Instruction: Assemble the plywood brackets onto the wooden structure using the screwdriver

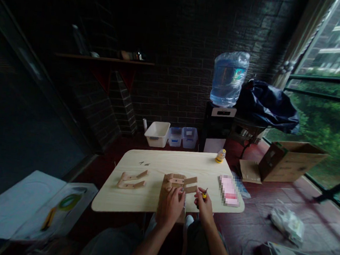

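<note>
Here we have the slotted wooden piece (180, 181) across the brown block (163, 200) on the surface (155, 162), its long axis running left to right, two prongs toward our right. Our left hand (173, 204) is nearer, fingers right at its near edge; whether they pinch it, we can't tell. Our right hand (204, 206) is closed around a yellow-handled tool (204, 195), just beyond those prong ends, the piece lying to its left.

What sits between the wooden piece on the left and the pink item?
In the head view: the other wooden piece on a brown block, the left hand, and the right hand holding a yellow tool.
</note>
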Motion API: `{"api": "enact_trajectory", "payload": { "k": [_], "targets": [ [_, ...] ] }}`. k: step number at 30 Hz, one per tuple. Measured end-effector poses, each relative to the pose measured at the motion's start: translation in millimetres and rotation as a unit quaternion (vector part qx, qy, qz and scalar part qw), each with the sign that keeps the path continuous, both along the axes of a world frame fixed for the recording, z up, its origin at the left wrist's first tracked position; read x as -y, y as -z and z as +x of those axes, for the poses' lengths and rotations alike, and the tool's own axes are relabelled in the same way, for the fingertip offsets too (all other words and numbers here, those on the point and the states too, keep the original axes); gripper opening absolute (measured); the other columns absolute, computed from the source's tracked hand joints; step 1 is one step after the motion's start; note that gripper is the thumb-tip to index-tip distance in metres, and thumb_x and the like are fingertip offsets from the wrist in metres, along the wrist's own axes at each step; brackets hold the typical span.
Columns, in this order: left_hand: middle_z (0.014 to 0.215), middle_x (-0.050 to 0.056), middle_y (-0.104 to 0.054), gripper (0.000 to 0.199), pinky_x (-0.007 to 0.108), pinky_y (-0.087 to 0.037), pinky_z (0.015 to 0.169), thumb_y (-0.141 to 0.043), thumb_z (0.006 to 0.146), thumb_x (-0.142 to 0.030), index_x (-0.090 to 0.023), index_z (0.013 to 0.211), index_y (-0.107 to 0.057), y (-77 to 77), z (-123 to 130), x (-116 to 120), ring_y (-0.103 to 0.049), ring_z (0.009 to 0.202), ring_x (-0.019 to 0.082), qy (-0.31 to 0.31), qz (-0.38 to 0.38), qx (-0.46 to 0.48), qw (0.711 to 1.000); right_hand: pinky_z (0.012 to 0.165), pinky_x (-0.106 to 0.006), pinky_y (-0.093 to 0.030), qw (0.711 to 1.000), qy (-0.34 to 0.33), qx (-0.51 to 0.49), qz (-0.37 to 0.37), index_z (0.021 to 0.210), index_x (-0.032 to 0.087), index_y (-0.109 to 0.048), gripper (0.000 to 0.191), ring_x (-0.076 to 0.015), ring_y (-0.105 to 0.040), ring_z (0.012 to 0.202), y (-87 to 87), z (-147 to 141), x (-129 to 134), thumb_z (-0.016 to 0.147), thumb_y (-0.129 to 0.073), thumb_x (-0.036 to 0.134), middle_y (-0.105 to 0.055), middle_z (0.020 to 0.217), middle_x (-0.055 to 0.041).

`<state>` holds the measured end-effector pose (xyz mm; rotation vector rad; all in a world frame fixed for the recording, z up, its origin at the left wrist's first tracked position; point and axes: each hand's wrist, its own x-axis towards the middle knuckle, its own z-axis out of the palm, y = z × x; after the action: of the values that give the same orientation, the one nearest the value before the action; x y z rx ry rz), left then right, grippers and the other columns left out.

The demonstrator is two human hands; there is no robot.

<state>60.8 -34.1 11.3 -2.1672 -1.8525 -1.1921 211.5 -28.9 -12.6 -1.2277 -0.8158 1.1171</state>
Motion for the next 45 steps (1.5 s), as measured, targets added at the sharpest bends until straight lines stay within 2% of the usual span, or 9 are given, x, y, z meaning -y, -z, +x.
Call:
{"api": "enact_trajectory", "payload": {
  "k": [5,11,21,25,31,36,40,43,45],
  "targets": [
    [0.09,0.005,-0.078,0.017,0.036,-0.059,0.071,-0.053,0.095,-0.024,-0.025,0.094,-0.07,-1.5,-1.9,-6.9,-0.073,0.082,0.022,-0.001,0.016,-0.026,1.0,0.046,-0.027,-0.041,1.0,-0.003,0.011,-0.002,0.101,0.018,-0.069,0.063,-0.0155,-0.056,0.054,2.2,4.4,1.0,0.07,-0.072,0.073,-0.065,0.072,-0.0021],
    [0.091,0.005,-0.077,0.017,0.036,-0.058,0.07,-0.052,0.095,-0.024,-0.024,0.09,-0.068,-4.9,-10.4,-9.5,-0.072,0.082,0.022,0.012,-0.035,-0.031,0.999,0.047,-0.027,-0.041,1.0,-0.006,0.02,-0.015,0.101,0.017,-0.069,0.061,-0.0154,-0.057,0.054,4.8,5.2,0.4,0.071,-0.072,0.071,-0.066,0.073,-0.0021],
    [0.089,0.004,-0.075,0.012,0.032,-0.056,0.069,-0.054,0.094,-0.022,-0.024,0.093,-0.066,13.5,-18.5,-13.8,-0.071,0.079,0.02,0.04,-0.055,-0.007,0.998,0.05,-0.026,-0.043,0.998,-0.039,0.034,0.026,0.118,0.019,-0.065,0.063,-0.0131,-0.054,0.052,-1.2,-4.3,-1.4,0.078,-0.069,0.067,-0.067,0.076,-0.001],
    [0.082,0.002,-0.072,0.011,0.03,-0.054,0.069,-0.056,0.092,-0.02,-0.023,0.089,-0.066,14.1,-31.8,-19.7,-0.069,0.076,0.017,0.091,-0.069,0.009,0.993,0.051,-0.026,-0.044,0.997,-0.046,0.041,0.034,0.11,0.019,-0.064,0.058,-0.0136,-0.054,0.052,-1.0,-9.8,4.4,0.078,-0.07,0.067,-0.068,0.073,-0.0011],
    [0.087,0.002,-0.071,0.011,0.027,-0.051,0.07,-0.057,0.089,-0.019,-0.022,0.082,-0.065,0.4,-52.7,-22.0,-0.066,0.078,0.015,0.16,-0.111,0.008,0.981,0.046,-0.025,-0.039,0.993,-0.087,0.081,0.023,0.089,0.018,-0.062,0.055,-0.012,-0.049,0.047,-4.5,-11.0,16.0,0.085,-0.058,0.073,-0.069,0.068,-0.0027],
    [0.092,0.002,-0.072,0.01,0.025,-0.051,0.074,-0.058,0.09,-0.02,-0.023,0.086,-0.067,0.6,-53.9,-14.5,-0.067,0.082,0.014,0.149,-0.125,0.046,0.98,0.048,-0.025,-0.041,0.992,-0.014,0.126,0.025,0.071,0.019,-0.06,0.061,-0.0128,-0.049,0.048,-9.2,-10.8,19.1,0.087,-0.05,0.078,-0.056,0.054,0.0019],
    [0.092,0.003,-0.072,0.01,0.026,-0.052,0.073,-0.057,0.09,-0.022,-0.023,0.087,-0.067,6.2,-52.8,-9.8,-0.067,0.081,0.015,0.137,-0.125,0.064,0.981,0.043,-0.024,-0.038,0.991,0.055,0.118,0.021,0.093,0.018,-0.066,0.061,-0.0116,-0.047,0.046,-13.7,-9.8,17.8,0.087,-0.05,0.077,-0.06,0.063,0.0022],
    [0.096,0.004,-0.072,0.011,0.026,-0.053,0.073,-0.057,0.091,-0.024,-0.023,0.088,-0.067,8.8,-54.0,-12.1,-0.068,0.082,0.015,0.149,-0.126,0.074,0.978,0.042,-0.023,-0.038,0.993,0.031,0.11,0.024,0.115,0.018,-0.064,0.066,-0.0105,-0.047,0.045,-14.2,-9.6,14.8,0.085,-0.053,0.075,-0.066,0.074,0.0005],
    [0.097,0.004,-0.072,0.011,0.026,-0.053,0.074,-0.057,0.091,-0.026,-0.023,0.087,-0.067,7.8,-56.6,-16.2,-0.068,0.084,0.016,0.164,-0.136,0.074,0.974,0.041,-0.023,-0.036,0.994,-0.006,0.11,0.026,0.117,0.017,-0.064,0.066,-0.0104,-0.046,0.045,-12.2,-9.9,13.5,0.085,-0.055,0.074,-0.067,0.077,-0.0005]
  ]
}}
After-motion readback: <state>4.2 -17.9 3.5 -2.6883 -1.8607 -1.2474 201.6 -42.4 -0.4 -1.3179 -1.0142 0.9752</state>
